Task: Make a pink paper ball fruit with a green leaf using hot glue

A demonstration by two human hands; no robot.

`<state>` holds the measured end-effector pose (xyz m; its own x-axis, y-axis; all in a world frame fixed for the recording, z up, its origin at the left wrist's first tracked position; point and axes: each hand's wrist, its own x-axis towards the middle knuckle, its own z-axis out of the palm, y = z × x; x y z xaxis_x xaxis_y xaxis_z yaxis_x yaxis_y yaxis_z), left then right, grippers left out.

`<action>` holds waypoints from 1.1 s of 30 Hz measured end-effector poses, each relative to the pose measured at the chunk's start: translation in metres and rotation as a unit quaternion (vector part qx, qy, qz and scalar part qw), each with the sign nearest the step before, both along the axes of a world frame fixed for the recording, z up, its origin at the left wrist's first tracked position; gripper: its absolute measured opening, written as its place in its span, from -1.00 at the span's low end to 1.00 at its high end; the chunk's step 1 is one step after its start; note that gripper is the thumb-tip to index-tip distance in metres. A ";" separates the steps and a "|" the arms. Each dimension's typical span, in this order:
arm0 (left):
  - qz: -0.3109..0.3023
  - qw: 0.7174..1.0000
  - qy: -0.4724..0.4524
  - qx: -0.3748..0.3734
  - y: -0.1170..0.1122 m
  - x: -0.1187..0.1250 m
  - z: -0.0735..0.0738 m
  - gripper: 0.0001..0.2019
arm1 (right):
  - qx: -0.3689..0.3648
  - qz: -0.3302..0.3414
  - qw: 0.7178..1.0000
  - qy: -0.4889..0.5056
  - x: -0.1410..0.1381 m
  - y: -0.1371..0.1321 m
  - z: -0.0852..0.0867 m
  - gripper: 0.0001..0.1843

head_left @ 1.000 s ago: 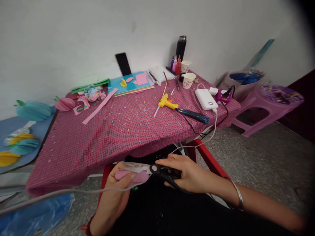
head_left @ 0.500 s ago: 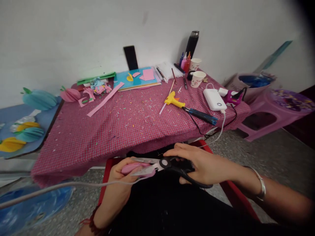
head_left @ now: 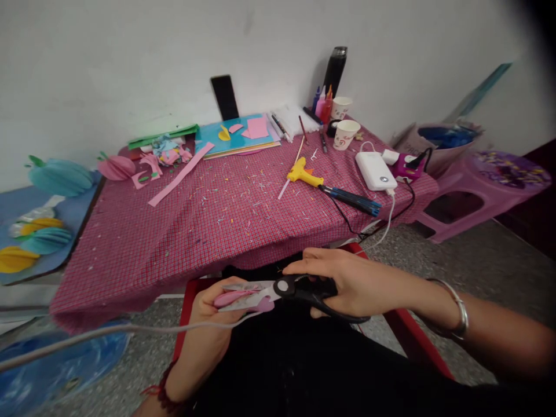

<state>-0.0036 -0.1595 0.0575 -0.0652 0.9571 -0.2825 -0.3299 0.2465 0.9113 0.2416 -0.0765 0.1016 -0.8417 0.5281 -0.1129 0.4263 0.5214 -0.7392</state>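
In my lap, my left hand [head_left: 211,313] pinches a folded piece of pink paper [head_left: 226,298]. Black-handled scissors [head_left: 284,286] are gripped by my right hand [head_left: 339,284], fingers around the handles. Their blades point left and lie across the pink paper, a little apart, close to my left fingertips. A rounded pink edge [head_left: 266,304] shows below the lower blade. A pale cable [head_left: 143,329] passes in front of my left hand.
On the checked tablecloth [head_left: 208,214] lie a yellow glue gun [head_left: 304,172], a pink paper strip [head_left: 181,174], paper scraps, a white power bank [head_left: 376,172] and a paper cup [head_left: 346,135]. Paper pumpkins [head_left: 61,176] sit left; a pink stool [head_left: 486,185] stands right.
The scissor blades have come closer together over the pink paper. My right hand has shifted slightly left, and the view has tilted a little.
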 end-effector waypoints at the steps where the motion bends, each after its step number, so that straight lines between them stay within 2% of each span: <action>1: 0.002 1.000 0.001 0.001 0.000 0.000 -0.002 -0.80 | -0.003 0.001 1.000 0.001 0.000 0.000 0.000 -0.38; 8: 0.007 1.000 0.004 0.027 -0.001 -0.001 -0.008 -0.85 | -0.004 0.002 1.000 0.020 0.000 -0.002 -0.004 -0.41; 20: 0.039 0.999 -0.007 -0.002 0.001 0.007 0.002 -0.84 | 0.034 0.002 0.999 0.034 0.000 -0.007 -0.014 -0.49; 24: 0.020 1.000 0.011 0.019 -0.001 0.006 -0.001 -0.90 | 0.016 0.017 0.997 0.070 -0.001 -0.007 -0.019 -0.57; 26: 0.000 1.000 0.018 0.023 -0.002 0.005 -0.004 -0.94 | 0.011 0.013 0.998 0.059 -0.002 -0.008 -0.017 -0.53; 29: -0.013 1.000 0.010 0.018 -0.005 0.004 -0.007 -0.86 | 0.012 -0.014 1.000 -0.006 -0.002 -0.009 -0.010 -0.36; 33: 0.002 1.000 0.029 -0.004 -0.007 0.002 -0.010 -0.78 | 0.015 -0.026 0.999 -0.036 -0.002 -0.008 -0.002 -0.30</action>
<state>-0.0020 -0.1665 0.0477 -0.0851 0.9548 -0.2850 -0.2765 0.2521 0.9273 0.2397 -0.0844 0.0992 -0.8032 0.5751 -0.1555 0.5050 0.5187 -0.6899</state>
